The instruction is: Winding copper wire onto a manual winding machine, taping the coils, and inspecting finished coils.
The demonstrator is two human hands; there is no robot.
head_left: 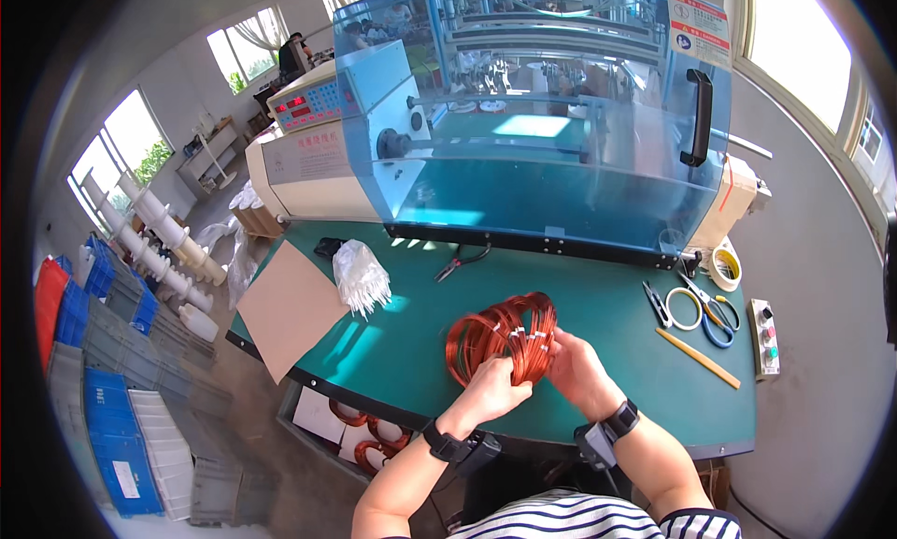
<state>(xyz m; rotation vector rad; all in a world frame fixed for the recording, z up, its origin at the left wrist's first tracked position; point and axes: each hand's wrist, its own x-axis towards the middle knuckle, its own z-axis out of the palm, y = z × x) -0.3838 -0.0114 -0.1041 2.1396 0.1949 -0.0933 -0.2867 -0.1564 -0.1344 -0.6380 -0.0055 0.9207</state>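
Observation:
A bundle of copper wire coils [484,330] is held up over the green table near its front edge. Small white ties wrap the strands on its right part. My left hand [488,391] is closed on the near side of the coils, its fingertips partly hidden. On the right side, my right hand [581,371] grips the bundle's edge, with the fingers behind the wire out of sight. Both wrists wear black straps with small devices.
A winding machine with a blue clear cover [561,156] stands behind the green table [598,296]. White ties [362,273], brown cardboard [294,305] and pliers [450,266] lie left. Scissors [715,319], tape [725,266], a yellow strip [699,359] and a button box [763,338] sit right. An open drawer [318,416] holds coils.

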